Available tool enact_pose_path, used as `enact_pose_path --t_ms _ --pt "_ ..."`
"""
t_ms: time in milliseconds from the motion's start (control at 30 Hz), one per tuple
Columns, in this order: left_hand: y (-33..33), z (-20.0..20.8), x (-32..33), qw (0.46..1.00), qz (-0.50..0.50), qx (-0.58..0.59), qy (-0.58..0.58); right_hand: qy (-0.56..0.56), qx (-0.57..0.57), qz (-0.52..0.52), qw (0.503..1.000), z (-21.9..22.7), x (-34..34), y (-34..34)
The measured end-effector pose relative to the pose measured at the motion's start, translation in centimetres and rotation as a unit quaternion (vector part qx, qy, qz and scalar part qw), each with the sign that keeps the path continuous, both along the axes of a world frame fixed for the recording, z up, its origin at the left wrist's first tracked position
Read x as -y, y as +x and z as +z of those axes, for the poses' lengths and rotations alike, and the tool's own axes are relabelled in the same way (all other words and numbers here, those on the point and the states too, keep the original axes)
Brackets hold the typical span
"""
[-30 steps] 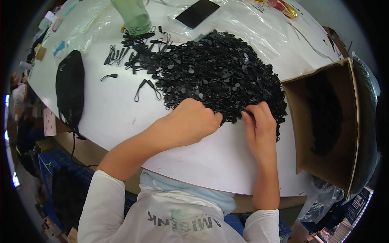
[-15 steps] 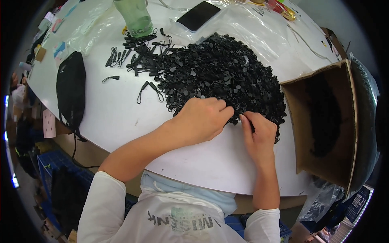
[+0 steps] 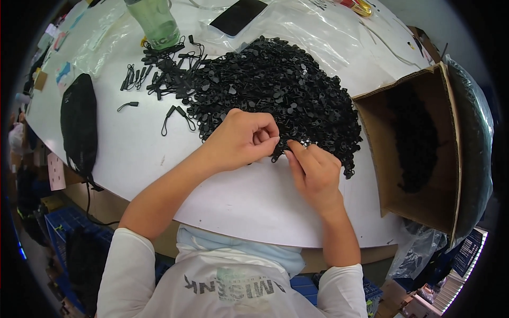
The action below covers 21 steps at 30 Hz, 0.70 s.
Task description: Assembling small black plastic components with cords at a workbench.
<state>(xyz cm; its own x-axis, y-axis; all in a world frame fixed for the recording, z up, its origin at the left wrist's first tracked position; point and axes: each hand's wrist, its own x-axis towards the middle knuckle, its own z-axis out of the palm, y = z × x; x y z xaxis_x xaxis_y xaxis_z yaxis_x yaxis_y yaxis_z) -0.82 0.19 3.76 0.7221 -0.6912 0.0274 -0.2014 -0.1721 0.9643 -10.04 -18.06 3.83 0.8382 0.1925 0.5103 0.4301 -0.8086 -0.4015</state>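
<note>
Hands meet at the near edge of a heap of small black zipper pulls (image 3: 275, 90) spread across a white counter (image 3: 159, 159). The left hand (image 3: 241, 139) is curled into a loose fist, its fingertips pressed together on what appears to be a single small black piece, though the piece itself is too hidden to make out. The right hand (image 3: 313, 172) lies flat beside it, fingers close together and touching the same spot at the heap's rim; whether it pinches anything cannot be told. The step in hand looks like fine sorting or assembly of one piece drawn from the heap, and a fair judgement is that the next move calls for a steady two-handed pinch, not force. Loose black cord loops (image 3: 159, 74) lie scattered at the heap's far left, near a green bottle (image 3: 154, 21). A dark phone (image 3: 237, 16) rests on clear plastic sheeting beyond the heap. An open cardboard box (image 3: 424, 153) holding more black pieces sits at the counter's right edge, and a black mesh pouch (image 3: 78, 124) lies well apart to the left.
</note>
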Motion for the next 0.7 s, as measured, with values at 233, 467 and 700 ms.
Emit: enact_pose_path --t_ms 233,467,700 --pt "-0.4 -0.2 0.3 1.000 0.000 0.007 -0.016 -0.029 0.018 0.007 0.999 -0.1 -0.5 0.0" --pt "-1.4 -0.8 0.8 0.980 -0.005 0.197 -0.011 -0.068 -0.007 0.026 0.997 -0.5 -0.8 -0.6" --pt "-2.0 0.1 0.8 0.996 0.049 0.075 -0.029 -0.037 0.016 -0.040 0.998 -0.9 -2.2 -0.6"
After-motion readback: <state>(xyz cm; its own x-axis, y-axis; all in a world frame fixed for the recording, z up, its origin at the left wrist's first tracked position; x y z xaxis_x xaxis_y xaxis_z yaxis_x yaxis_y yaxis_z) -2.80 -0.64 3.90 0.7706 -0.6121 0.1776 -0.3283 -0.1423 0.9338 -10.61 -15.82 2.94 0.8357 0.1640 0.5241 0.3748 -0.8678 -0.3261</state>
